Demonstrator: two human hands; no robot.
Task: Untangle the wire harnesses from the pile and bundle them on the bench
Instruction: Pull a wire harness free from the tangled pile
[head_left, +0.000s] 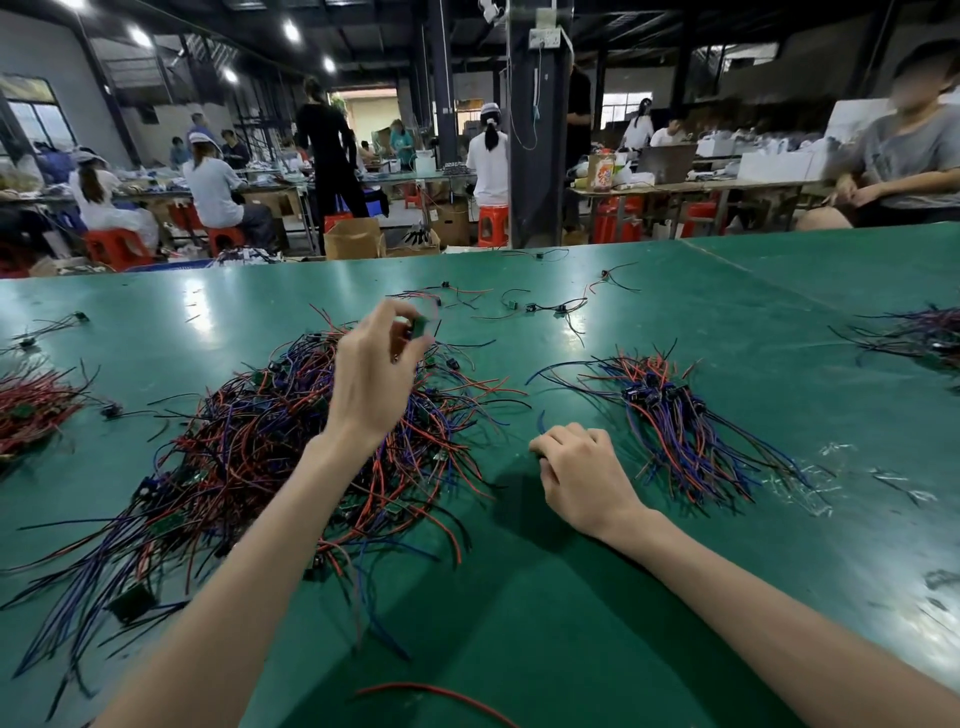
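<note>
Harness pile (291, 447) sits centre-left on the green bench (571, 597), loose ends fanning toward the person. Left hand (374, 374) hovers above it, pinching one green connector (420, 326) (extraction step). Right hand (576, 473) rests curled on the bench; can't tell if it holds wire. Next: lift clear without dragging neighbours, then lay alongside the sorted bundle (670, 415), whose long axis runs diagonally, connectors at the far end.

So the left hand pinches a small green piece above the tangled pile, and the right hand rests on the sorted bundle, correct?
Not quite. The head view shows the right hand resting on the green bench beside the sorted bundle, not on it. The left hand does pinch a small green piece above the tangled pile.
</note>
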